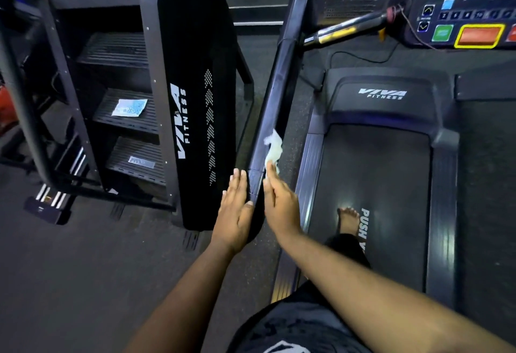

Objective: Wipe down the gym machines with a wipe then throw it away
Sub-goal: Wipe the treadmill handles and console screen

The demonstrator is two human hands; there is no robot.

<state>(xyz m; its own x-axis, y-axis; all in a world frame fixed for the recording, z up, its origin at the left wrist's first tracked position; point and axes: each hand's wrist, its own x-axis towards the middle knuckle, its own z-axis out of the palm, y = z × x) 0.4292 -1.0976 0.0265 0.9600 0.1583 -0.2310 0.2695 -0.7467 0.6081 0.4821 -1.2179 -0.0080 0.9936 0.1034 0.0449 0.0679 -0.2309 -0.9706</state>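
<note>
The wiping step is being carried out on the treadmill [377,174], whose left side handrail [275,96] is being worked along its sloping length. A crumpled white wipe [273,147] is being pinched at its near end by the fingertips of the right hand [280,204], and the cloth is being held against the inner face of the rail, roughly midway between its lower end and the junction with the console arm. The left hand [236,207] is being laid flat, fingers straight and together, against the outer side of the same rail near its lower end, with nothing being held; the rail appears to be being steadied from that side. The bare foot [349,218] is being rested on the running belt [371,207]. The upper stretch of the rail, the console [460,17] with its coloured buttons and the neighbouring stair machine [195,87] are judged not yet to be reached from this position. For the next move, the wipe would probably need to be pushed further up the rail with steady pressure, and the pinch would need to be kept firm so that the loose cloth is not dragged free. No bin is being shown, so the place for disposal cannot be told.
</note>
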